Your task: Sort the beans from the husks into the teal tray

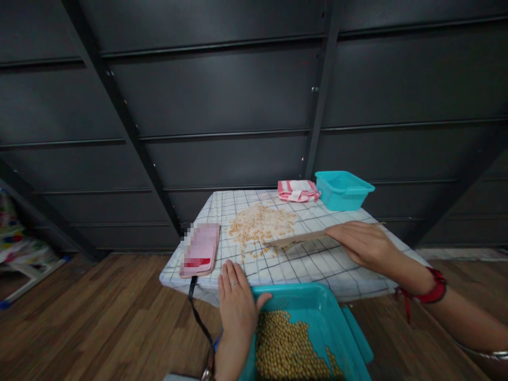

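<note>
My right hand (363,244) is closed on a flat strip of cardboard (305,238), held low over the cloth. The strip's far end touches the near side of a heap of white grains and yellow beans (262,222). My left hand (237,299) lies palm down at the table's front edge, fingers straight, thumb over the rim of a teal basin (317,296). Inside the basin, right below the table edge, are many round yellowish beans (283,344). Several loose beans lie scattered in front of the heap.
A pink phone (200,248) lies on the left of the checked tablecloth (234,198), a black strap (196,304) hanging from it. Toward the back right are a folded pink-and-white striped cloth (297,190) and a smaller teal container (343,190). Dark panels (222,95) rise behind the table.
</note>
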Available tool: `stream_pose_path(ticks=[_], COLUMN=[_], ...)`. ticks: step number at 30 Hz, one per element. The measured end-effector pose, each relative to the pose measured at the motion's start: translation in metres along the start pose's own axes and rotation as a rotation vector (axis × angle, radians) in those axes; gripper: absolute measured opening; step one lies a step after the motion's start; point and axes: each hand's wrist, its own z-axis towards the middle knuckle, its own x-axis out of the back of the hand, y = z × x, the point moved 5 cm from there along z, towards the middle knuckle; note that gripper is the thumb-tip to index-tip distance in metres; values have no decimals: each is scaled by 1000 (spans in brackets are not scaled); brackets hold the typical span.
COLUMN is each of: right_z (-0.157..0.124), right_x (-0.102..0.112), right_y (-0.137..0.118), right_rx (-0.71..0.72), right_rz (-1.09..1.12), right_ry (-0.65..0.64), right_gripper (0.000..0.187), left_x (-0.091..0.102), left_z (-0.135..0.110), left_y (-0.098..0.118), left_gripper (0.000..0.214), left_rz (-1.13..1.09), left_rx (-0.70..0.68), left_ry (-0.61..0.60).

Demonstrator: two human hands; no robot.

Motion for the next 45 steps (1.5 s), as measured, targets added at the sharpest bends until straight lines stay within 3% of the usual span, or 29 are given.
stream_pose_path(ticks=[5,12,16,25,33,42,45], right_z=[14,12,14,23,31,-4,-15], right_x=[-6,5,-1,-10,-10,11,16], right_y=[-14,-13,-13,-19,-29,-24,-27], right_rx=[35,21,14,42,100,51,9], right_rz=[47,59,59,103,114,123,186], right_ry=[6,2,1,50,103,18,-27], right_gripper=[25,26,25,25,24,34,29], left_x=[1,0,-1,2,2,-2,-1], left_z=[0,0,0,1,1,0,0], left_y=[-2,-2,-3,-2,-1,-2,-2], left_gripper=[96,96,93,94,96,90,86], left_rz=[-35,-51,-94,-45,-2,-67,-58], left_rx=[-2,17,26,9,-9,9,23], left_ry=[1,-16,-18,22,-19,-8,-38])
